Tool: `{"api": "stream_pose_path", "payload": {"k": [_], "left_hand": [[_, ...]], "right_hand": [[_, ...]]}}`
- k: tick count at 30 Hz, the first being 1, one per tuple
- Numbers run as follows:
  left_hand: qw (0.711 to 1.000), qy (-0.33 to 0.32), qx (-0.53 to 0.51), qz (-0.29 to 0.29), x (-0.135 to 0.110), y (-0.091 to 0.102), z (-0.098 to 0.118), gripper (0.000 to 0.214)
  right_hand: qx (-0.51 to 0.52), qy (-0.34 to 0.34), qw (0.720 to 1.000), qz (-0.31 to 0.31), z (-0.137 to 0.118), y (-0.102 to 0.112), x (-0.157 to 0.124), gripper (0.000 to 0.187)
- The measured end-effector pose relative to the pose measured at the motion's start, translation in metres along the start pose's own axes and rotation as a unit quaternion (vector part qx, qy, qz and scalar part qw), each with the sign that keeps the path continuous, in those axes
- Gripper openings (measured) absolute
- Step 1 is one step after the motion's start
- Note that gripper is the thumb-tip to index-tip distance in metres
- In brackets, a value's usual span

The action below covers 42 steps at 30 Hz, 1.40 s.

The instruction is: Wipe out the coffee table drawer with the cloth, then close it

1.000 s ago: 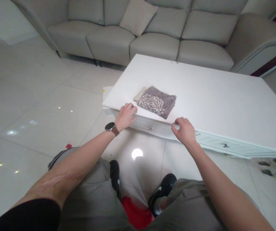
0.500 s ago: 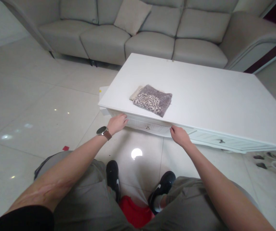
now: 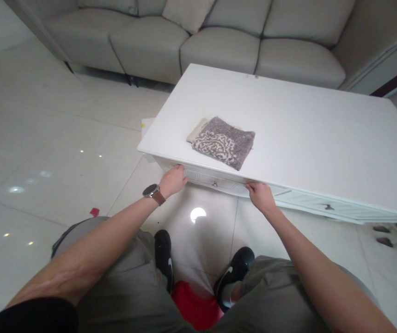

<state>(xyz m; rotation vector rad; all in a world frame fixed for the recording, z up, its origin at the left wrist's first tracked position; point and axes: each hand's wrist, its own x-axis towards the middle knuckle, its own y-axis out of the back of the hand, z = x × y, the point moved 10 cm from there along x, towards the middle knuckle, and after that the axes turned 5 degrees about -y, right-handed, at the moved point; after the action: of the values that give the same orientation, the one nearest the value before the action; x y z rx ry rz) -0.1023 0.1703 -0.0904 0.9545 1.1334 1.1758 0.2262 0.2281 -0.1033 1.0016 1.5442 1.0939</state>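
A white coffee table [image 3: 309, 143] stands before me, with a drawer [image 3: 201, 178] in its near side that bears a small metal knob [image 3: 215, 184]. My left hand [image 3: 173, 180], below a wristwatch, is closed with its curled fingers at the drawer's left end. At the right end, my right hand [image 3: 262, 197] pinches the drawer's upper edge. The fingertips of both hands are partly hidden. On the tabletop above the drawer lies a folded grey and cream patterned cloth [image 3: 221, 144], which neither hand touches.
Behind the table runs a grey sofa [image 3: 222, 48] with a cushion [image 3: 187, 14]. A second drawer knob [image 3: 329, 206] is farther right. Between my black shoes is a red stool seat [image 3: 196, 307]. A red scrap [image 3: 94, 212] lies on the tiled floor [image 3: 63, 152].
The view has tipped down slightly, so the table and sofa sit a little differently in it. Both hands remain at the drawer's ends, with only slight shifts.
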Motion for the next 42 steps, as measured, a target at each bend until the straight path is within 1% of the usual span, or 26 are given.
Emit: {"api": "stream_pose_path", "payload": {"k": [6, 14, 17, 27, 33, 38, 42], "left_hand": [[1.000, 0.002, 0.005, -0.001, 0.004, 0.000, -0.001, 0.033], [1.000, 0.001, 0.011, 0.014, 0.009, 0.000, 0.002, 0.039], [1.000, 0.001, 0.017, 0.018, 0.011, 0.000, 0.003, 0.037], [1.000, 0.006, 0.019, -0.004, 0.018, -0.001, 0.005, 0.037], [1.000, 0.003, -0.004, -0.024, 0.016, -0.003, 0.001, 0.042], [0.999, -0.013, -0.025, -0.044, 0.012, -0.008, -0.003, 0.047], [0.997, -0.008, -0.034, -0.064, 0.010, -0.016, -0.005, 0.050]], "right_hand": [[-0.002, -0.008, 1.000, 0.003, 0.001, 0.000, 0.003, 0.042], [0.001, -0.012, 0.999, 0.043, 0.002, -0.003, 0.004, 0.043], [-0.003, -0.019, 0.999, 0.049, 0.002, -0.003, 0.004, 0.045], [0.001, -0.032, 0.998, 0.052, 0.001, -0.003, 0.006, 0.045], [0.008, -0.016, 0.999, 0.034, 0.000, 0.000, 0.009, 0.041], [-0.008, 0.066, 0.997, -0.050, -0.019, -0.015, 0.005, 0.037], [0.001, 0.098, 0.993, -0.068, -0.027, -0.021, -0.001, 0.028]]}}
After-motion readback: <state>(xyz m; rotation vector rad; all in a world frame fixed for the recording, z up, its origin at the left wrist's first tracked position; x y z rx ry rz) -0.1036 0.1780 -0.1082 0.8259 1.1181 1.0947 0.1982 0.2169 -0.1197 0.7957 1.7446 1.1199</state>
